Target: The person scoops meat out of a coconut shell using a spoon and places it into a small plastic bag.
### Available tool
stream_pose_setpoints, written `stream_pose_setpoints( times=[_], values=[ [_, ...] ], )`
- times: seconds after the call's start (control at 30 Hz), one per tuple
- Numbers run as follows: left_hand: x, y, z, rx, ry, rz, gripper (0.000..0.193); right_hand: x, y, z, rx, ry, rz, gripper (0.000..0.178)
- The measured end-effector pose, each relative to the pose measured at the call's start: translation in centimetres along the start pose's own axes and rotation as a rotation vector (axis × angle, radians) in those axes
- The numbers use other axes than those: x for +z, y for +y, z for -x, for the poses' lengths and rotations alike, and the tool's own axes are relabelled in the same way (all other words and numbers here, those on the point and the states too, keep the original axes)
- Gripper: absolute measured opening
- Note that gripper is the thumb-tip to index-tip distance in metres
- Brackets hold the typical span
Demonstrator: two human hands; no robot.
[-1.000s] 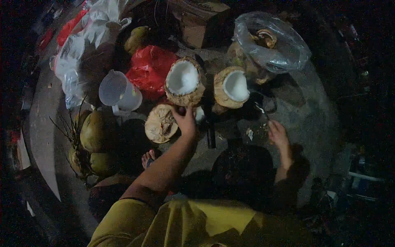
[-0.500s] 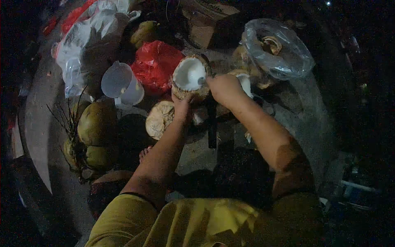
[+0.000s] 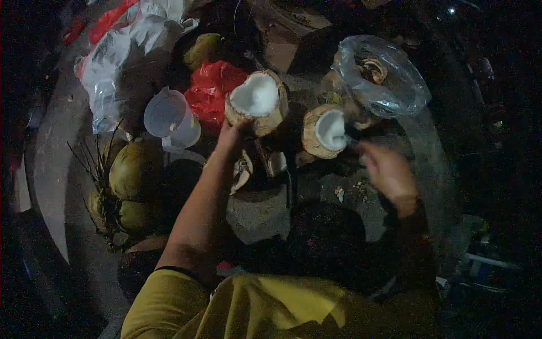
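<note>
My left hand (image 3: pixel 237 127) is closed around the lower side of an opened coconut (image 3: pixel 261 97), whose white hollow faces up and toward me. To its right, a second opened coconut (image 3: pixel 315 134) rests tilted on the ground with its white inside showing. My right hand (image 3: pixel 387 172), smeared by motion, is just right of that second coconut. Its fingers are closed on a small spoon-like tool (image 3: pixel 351 144), blurred, with its tip at the coconut's opening. A cut husk piece (image 3: pixel 244 171) lies beside my left forearm.
Whole green coconuts (image 3: pixel 135 172) on a stalk lie at left, near a clear plastic jug (image 3: pixel 166 112). Behind are a red bag (image 3: pixel 208 93), a white sack (image 3: pixel 132 48) and a cardboard box (image 3: pixel 279 51). A clear bag (image 3: pixel 389 93) holds husk scraps. A dark handle (image 3: pixel 291 183) lies centrally.
My right hand has drawn away from the left-hand coconut, moving right and nearer to the second one. The held coconut has tilted and shifted slightly left. The husk piece now shows at another angle.
</note>
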State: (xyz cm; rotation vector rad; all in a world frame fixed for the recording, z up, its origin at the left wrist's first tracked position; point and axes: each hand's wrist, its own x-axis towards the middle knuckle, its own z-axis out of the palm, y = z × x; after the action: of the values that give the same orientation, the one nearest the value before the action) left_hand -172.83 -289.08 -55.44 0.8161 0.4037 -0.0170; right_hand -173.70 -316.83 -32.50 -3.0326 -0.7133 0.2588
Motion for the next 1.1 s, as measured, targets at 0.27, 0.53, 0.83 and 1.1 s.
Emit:
stream_pose_setpoints(
  times=[0.27, 0.53, 0.83, 1.1],
  values=[
    [-1.3, 5.8, 1.8, -0.197, -0.157, -0.342, 0.057, 8.0, -3.9, -6.6, -0.079, 0.07, -0.561, 0.031],
    [-2.6, 3.6, 1.2, -0.196, -0.062, -0.49, 0.064, 13.6, -5.8, -9.6, 0.317, -0.359, -1.072, 0.033],
    [-2.0, 2.5, 0.6, -0.035, 0.156, -0.485, 0.054, 11.9, -9.6, -11.7, 0.235, -0.321, -0.718, 0.029],
    [1.0, 0.6, 0.4, 0.287, 0.254, -0.44, 0.043, 14.7, -10.5, -13.9, 0.364, -0.338, -1.076, 0.029]
  ],
)
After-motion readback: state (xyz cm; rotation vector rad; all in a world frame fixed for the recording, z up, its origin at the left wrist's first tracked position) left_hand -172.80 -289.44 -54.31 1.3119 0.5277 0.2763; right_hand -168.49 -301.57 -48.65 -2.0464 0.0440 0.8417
